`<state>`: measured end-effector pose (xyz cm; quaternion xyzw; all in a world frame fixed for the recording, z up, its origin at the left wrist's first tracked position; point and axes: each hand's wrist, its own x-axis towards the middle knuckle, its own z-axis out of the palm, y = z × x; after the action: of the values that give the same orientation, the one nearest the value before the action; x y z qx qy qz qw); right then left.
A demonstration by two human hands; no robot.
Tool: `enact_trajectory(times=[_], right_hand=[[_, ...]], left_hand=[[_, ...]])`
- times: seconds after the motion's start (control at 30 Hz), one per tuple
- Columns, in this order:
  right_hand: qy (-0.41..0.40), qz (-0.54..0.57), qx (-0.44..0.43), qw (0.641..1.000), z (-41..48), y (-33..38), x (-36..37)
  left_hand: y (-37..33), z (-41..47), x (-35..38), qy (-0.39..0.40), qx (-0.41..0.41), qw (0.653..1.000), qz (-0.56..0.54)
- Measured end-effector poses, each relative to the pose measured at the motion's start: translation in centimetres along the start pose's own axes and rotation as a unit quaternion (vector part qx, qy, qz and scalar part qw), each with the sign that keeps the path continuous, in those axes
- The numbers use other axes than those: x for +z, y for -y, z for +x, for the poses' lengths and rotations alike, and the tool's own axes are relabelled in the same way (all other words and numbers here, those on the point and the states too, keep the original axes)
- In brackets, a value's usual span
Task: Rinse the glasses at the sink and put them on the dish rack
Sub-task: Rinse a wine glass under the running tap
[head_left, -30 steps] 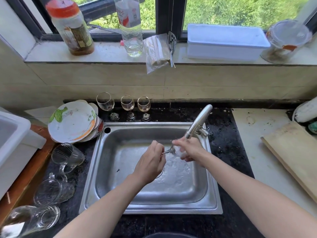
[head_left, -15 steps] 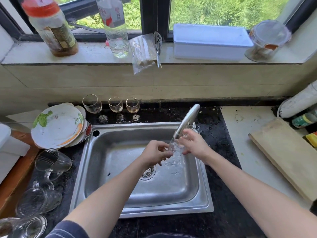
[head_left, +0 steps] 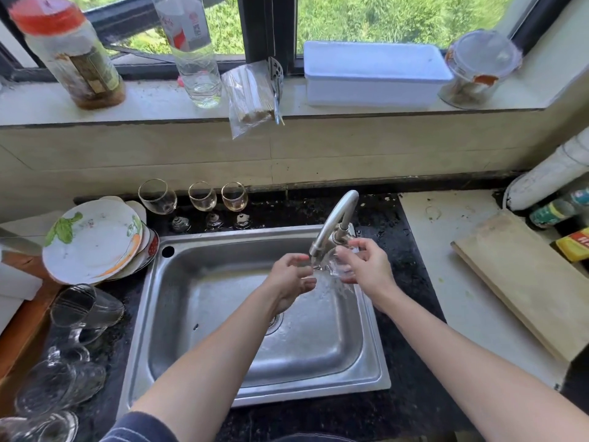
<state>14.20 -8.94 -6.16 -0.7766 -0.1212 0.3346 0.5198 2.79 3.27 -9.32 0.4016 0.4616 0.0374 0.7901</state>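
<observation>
Speckled black stone bench (head_left: 411, 266) frames a rectangular stainless-steel sink (head_left: 204, 298) at centre. Under the curved metal faucet (head_left: 334, 218), the right hand (head_left: 366, 269) curls its grip round a clear glass (head_left: 338, 266). The left hand (head_left: 290, 279) has its grip curled just beside, whether pinching anything I cannot tell.

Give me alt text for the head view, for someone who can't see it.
A clear glass is rinsed under the running faucet over a steel sink: the right hand holds it, the left hand curls beside it. Three stemmed glasses stand behind the sink; plates and glass mugs lie to its left.
</observation>
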Motion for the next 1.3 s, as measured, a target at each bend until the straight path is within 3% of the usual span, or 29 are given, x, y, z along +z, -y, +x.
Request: enact_trajectory(times=[0.17, 0.27, 0.37, 0.73, 0.87, 1.0, 1.13, 1.3], right_hand=[[0.041, -0.111, -0.081, 0.990, -1.5, 0.5, -0.5], [0.027, -0.153, -0.158, 0.975, -1.7, 0.4, -1.0], [0.070, -0.146, -0.158, 0.974, -1.9, 0.4, -1.7], [0.070, -0.203, -0.180, 0.960, -3.1, -0.5, -2.0], [0.041, -0.164, -0.096, 0.981, -2.9, -1.1, -2.0], [0.003, 0.059, 0.072, 0.996, -2.3, -1.4, -1.9], [-0.006, 0.211, 0.243, 0.947, -2.4, -2.9, -0.9], [0.053, 0.303, 0.408, 0.859, -3.1, -6.1, 2.0]], left_hand=[[1.0, 1.5, 0.8, -0.081, 0.031, 0.995, 0.051], [0.9, 1.3, 1.0, -0.033, 0.000, 0.999, 0.035], [1.2, 1.5, 0.8, -0.018, -0.021, 0.997, 0.069], [1.8, 1.3, 1.1, 0.002, -0.043, 0.995, 0.090], [1.3, 1.3, 0.5, 0.067, -0.062, 0.996, 0.000], [0.4, 1.0, 0.3, 0.075, -0.061, 0.992, -0.083], [-0.3, 0.5, -0.6, 0.126, -0.057, 0.973, -0.185], [-1.0, 0.4, 0.3, 0.079, -0.034, 0.995, -0.049]])
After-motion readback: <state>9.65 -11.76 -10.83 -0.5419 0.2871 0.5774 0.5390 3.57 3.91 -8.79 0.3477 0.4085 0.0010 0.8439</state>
